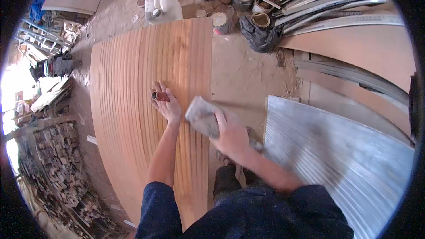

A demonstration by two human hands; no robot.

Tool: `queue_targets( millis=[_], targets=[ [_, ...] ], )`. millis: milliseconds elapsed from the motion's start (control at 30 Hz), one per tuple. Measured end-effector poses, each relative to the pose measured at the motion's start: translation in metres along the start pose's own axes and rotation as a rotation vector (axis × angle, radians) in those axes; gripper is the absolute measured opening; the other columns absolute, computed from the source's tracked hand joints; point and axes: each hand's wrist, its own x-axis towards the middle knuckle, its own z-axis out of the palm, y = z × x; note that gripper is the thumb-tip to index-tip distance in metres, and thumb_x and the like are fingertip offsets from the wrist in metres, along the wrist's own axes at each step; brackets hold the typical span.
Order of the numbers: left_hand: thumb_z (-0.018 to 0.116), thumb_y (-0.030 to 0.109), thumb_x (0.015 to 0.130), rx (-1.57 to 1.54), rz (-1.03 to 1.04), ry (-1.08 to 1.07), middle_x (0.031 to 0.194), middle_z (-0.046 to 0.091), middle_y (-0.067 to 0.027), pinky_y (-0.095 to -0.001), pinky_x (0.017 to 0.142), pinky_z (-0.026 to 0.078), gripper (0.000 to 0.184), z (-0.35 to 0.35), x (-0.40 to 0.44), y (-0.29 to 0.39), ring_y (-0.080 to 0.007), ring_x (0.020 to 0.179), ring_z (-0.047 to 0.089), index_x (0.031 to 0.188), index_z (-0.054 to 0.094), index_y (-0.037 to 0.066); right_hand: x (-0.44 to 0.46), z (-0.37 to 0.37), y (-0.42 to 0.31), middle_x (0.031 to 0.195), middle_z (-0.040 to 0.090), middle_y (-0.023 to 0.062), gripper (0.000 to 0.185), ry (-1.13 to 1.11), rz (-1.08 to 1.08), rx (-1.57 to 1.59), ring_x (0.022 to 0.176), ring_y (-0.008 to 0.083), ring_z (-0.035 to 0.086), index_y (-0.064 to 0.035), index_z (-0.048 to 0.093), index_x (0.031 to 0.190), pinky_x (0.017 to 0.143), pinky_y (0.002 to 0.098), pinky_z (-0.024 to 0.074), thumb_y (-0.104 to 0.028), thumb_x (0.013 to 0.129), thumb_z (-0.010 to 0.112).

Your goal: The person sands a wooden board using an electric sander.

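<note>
A large grooved wooden panel (119,106) lies in front of me, its slats running lengthwise. My left hand (170,108) rests on the panel with its fingers stretched out, the thumb holding a small reddish-brown roll (162,96) that looks like sandpaper. To the right, my right hand (230,135) grips a folded greyish rag (203,116) at the panel's right edge. Motion blurs the rag and this hand, and the rag's underside is hidden.
A grey, ribbed panel (327,159) lies at my right. Beyond the wooden panel stand a white jerrycan (163,7), several paint cans (219,23) and a black plastic bag (259,35). Long strips (336,4) lie at the far right; stacked wood offcuts (57,163) line the left.
</note>
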Motion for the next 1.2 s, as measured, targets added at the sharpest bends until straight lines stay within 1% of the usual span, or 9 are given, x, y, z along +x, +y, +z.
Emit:
queue_targets(
  millis=[100,233,500,667,800,867,1100,1167,1200],
  targets=[
    [0.024,0.041,0.108,-0.072,0.028,0.022,0.163,0.027,-0.0095,-0.0497,0.122,0.003,0.057,0.001,0.003,-0.008,-0.0341,0.153,0.014,0.153,0.039,0.009,0.076,-0.035,-0.033,0.112,0.063,0.0255,0.075,-0.189,0.099,-0.108,0.102,0.0442,0.064,-0.0075,0.041,0.137,0.083,0.0523,0.0539,-0.023,0.075,0.080],
    [0.027,0.038,0.108,-0.301,0.092,0.049,0.161,0.033,-0.0109,-0.0502,0.122,0.006,0.055,0.009,0.001,-0.023,-0.0352,0.152,0.017,0.149,0.044,0.006,0.180,-0.045,-0.020,0.107,0.067,0.0256,0.078,0.333,-0.203,-0.416,0.100,0.0429,0.066,-0.0024,0.047,0.128,0.087,0.0518,0.0530,-0.038,0.069,0.085],
    [0.032,0.035,0.108,-0.397,0.172,0.128,0.156,0.041,-0.0103,-0.0522,0.123,0.003,0.051,0.001,-0.002,-0.024,-0.0373,0.151,0.018,0.146,0.048,0.006,0.351,-0.131,-0.035,0.123,0.065,0.0256,0.098,0.227,-0.087,-0.557,0.114,0.0364,0.065,0.0061,0.048,0.131,0.099,0.0422,0.0516,-0.054,0.061,0.083],
    [0.035,0.037,0.107,-0.524,0.116,0.166,0.154,0.045,-0.0076,-0.0540,0.122,0.002,0.049,0.011,-0.002,-0.019,-0.0360,0.150,0.021,0.143,0.052,0.008,0.346,-0.120,-0.037,0.129,0.061,0.0253,0.107,0.124,-0.100,-0.578,0.117,0.0357,0.063,0.0083,0.046,0.136,0.102,0.0412,0.0493,-0.057,0.059,0.082],
    [0.055,0.023,0.098,-0.802,0.064,0.110,0.131,0.061,-0.0091,-0.0535,0.119,0.019,0.024,0.001,-0.033,-0.024,-0.0355,0.130,0.046,0.116,0.065,0.010,0.292,-0.080,-0.018,0.132,0.060,0.0265,0.107,0.066,-0.128,-0.561,0.118,0.0366,0.062,0.0085,0.045,0.137,0.103,0.0418,0.0489,-0.057,0.060,0.082],
    [0.068,0.006,0.081,-0.675,0.398,0.154,0.109,0.062,-0.0129,-0.0510,0.112,0.034,0.016,0.013,-0.078,-0.020,-0.0362,0.115,0.055,0.096,0.063,0.006,0.270,-0.061,-0.007,0.129,0.061,0.0266,0.105,0.040,-0.143,-0.580,0.119,0.0368,0.062,0.0084,0.046,0.136,0.102,0.0416,0.0492,-0.056,0.061,0.082],
    [0.077,0.027,0.075,-0.158,0.288,-0.088,0.125,0.048,-0.0156,-0.0593,0.115,0.026,0.037,-0.044,-0.225,0.005,-0.0416,0.129,0.039,0.097,0.063,0.002,0.244,-0.071,-0.019,0.127,0.060,0.0299,0.099,-0.032,-0.052,-0.505,0.118,0.0386,0.061,0.0070,0.044,0.136,0.098,0.0422,0.0518,-0.047,0.062,0.083],
    [0.076,0.026,0.076,-0.134,0.287,-0.100,0.129,0.046,-0.0167,-0.0601,0.114,0.025,0.037,-0.048,-0.218,0.015,-0.0430,0.131,0.036,0.101,0.062,0.003,0.251,-0.070,-0.019,0.140,0.049,0.0312,0.104,0.130,-0.174,-0.525,0.132,0.0405,0.049,0.0068,0.042,0.140,0.109,0.0444,0.0420,-0.050,0.063,0.082],
    [0.075,0.025,0.077,-0.121,0.266,-0.099,0.133,0.043,-0.0177,-0.0610,0.114,0.024,0.038,-0.046,-0.216,0.020,-0.0443,0.133,0.033,0.105,0.060,0.005,0.246,-0.059,-0.027,0.149,0.039,0.0317,0.107,0.401,-0.124,-1.039,0.142,0.0443,0.033,0.0065,0.043,0.140,0.119,0.0469,0.0270,-0.054,0.061,0.081]
  ],
)
